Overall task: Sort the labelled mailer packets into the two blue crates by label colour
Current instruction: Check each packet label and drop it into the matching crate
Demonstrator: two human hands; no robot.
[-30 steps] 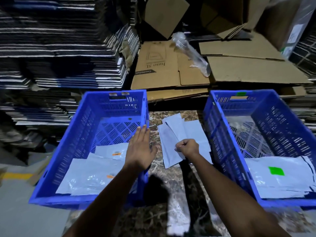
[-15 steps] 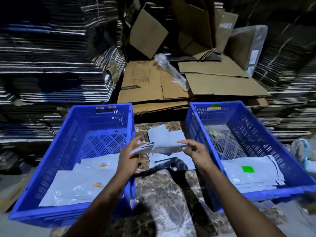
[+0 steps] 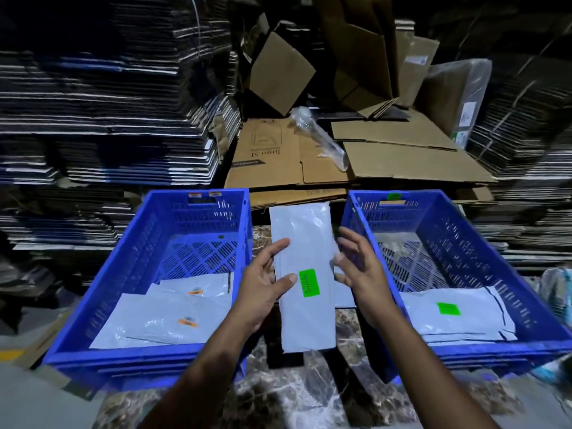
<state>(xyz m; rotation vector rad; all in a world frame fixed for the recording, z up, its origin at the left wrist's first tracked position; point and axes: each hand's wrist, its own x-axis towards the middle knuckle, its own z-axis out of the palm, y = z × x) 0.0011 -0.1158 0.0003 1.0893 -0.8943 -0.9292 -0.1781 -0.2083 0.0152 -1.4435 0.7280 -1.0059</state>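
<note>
I hold a grey packet upright in the middle of the frame, long side running up and down, between the two crates. My left hand grips its left edge, thumb pressed on the front just beside the green label, fingers behind. My right hand is at the packet's right edge with fingers spread and loose; I cannot tell whether it grips the packet or only touches it.

The left crate fills the lower left of the frame. Grey packets lie flat in its near half, and two of them show orange labels. Orange tags sit on its far rim.

The right crate fills the lower right. A few packets are stacked flat in its near half, the top one showing a green label. A green tag sits on its far rim.

Under my hands a marbled top shows between the crates, and a corner of another packet lies on it behind the one I hold.

Flattened cardboard lies across the upper centre, with a clear plastic wrap on it. Stacks of flat board fill the upper left and the right edge
</note>
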